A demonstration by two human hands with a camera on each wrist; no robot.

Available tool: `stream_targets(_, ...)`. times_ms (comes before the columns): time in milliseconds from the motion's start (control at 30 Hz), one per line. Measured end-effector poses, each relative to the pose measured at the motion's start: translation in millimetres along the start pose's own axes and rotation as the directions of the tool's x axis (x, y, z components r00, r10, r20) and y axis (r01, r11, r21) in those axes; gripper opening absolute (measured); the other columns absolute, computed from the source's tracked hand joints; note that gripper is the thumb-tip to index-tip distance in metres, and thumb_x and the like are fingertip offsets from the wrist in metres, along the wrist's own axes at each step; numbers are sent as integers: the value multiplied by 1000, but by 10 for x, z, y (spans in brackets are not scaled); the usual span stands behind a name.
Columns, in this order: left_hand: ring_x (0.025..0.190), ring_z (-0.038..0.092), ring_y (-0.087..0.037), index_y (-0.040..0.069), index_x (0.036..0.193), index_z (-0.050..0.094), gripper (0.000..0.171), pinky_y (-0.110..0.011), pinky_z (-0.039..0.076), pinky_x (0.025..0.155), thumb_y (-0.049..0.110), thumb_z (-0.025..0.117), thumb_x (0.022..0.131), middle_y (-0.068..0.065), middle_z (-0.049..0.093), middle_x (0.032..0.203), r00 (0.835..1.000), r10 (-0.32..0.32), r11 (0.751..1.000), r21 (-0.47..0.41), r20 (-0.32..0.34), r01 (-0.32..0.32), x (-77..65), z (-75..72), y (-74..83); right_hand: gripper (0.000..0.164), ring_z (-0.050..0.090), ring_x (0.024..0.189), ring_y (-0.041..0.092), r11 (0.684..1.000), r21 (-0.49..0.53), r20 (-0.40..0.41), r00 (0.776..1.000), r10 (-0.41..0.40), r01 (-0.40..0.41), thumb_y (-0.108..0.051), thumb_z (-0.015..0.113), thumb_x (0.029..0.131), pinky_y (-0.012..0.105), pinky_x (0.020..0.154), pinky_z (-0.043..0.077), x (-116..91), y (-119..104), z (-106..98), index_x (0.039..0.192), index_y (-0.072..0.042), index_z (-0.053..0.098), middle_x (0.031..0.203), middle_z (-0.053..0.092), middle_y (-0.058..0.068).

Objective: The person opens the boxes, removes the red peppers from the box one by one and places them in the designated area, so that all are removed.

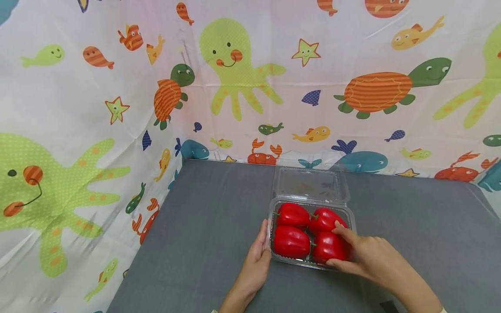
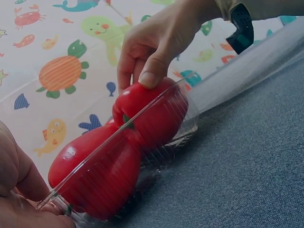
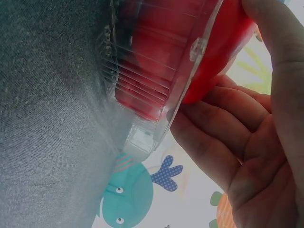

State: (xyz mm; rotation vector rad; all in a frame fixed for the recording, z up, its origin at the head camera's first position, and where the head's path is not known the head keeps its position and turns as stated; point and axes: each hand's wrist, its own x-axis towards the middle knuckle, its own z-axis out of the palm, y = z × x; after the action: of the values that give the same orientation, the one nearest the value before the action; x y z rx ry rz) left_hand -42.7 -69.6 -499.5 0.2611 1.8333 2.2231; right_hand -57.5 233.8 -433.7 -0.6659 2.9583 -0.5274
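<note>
A clear plastic clamshell container (image 1: 310,262) lies with its lid folded back, and several red bell peppers (image 1: 291,242) sit in it in two rows. My left hand (image 1: 255,260) holds the container by its left side, the thumb near the front corner and the fingers along the wall. With the thumb in front and the fingers behind, my right hand (image 1: 369,257) grips the front right bell pepper (image 1: 328,247). In the right wrist view that bell pepper (image 3: 223,52) rises above the container's rim. Part of it is hidden by my right hand.
The clear lid (image 1: 309,184) lies flat behind the container on the grey tabletop (image 1: 219,208). A white curtain (image 1: 250,130) printed with sea animals hangs behind and to the left. A dark strap (image 2: 241,28) is round the right wrist.
</note>
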Motion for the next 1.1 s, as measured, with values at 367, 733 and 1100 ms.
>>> stream_targets(367, 163, 6, -20, 7, 170, 3, 71, -22, 17, 125, -9, 30, 106, 0, 10, 178, 1000, 4, 1000, 4, -4, -4, 17, 6, 17, 84, 57, 65, -6, 998, 58, -24, 1000, 6, -4, -65, 86, 77, 18, 62, 58, -24, 22, -28, 134, -7, 64, 79, 66, -18)
stream_targets(733, 163, 5, -18, 10, 171, 5, 71, -21, 17, 125, -8, 32, 107, 0, 9, 178, 1000, -11, 1000, -10, -11, 11, -15, 17, 49, 82, 77, 92, 19, 988, 152, -30, 1000, 8, -3, -64, 84, 80, 31, 70, 66, -59, 53, -24, 133, -9, 57, 119, 77, 6)
stream_targets(1100, 163, 5, -18, 8, 170, 4, 70, -22, 15, 126, -6, 31, 108, 0, 9, 178, 1000, -18, 1000, -8, -21, 18, -17, 22, 34, 83, 72, 116, 38, 959, 276, 31, 998, 61, -67, -61, 83, 83, 38, 75, 67, -88, 80, -39, 138, -7, 52, 139, 69, 14)
